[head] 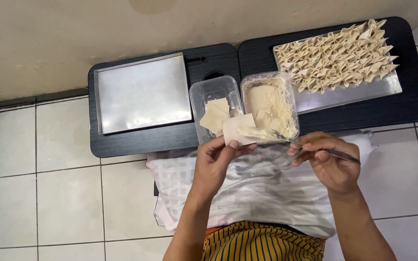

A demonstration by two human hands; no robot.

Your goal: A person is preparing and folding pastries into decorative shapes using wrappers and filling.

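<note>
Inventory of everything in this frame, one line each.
Wrapper sheet: 1, pale beige, held in left hand, filling smeared on it
Spoon: 1, metal, in right hand, tip on the sheet
Filling tub: 1, clear, beige paste inside, centre
Wrapper tub: 1, clear, a few sheets inside, left of filling tub
Empty tray: 1, silver, on left black board
Folded dumplings: many, beige, on right tray
Right tray: 1, silver
Black boards: 2, side by side on the floor
Lap cloth: 1, white
Left hand: 1
Right hand: 1
</note>
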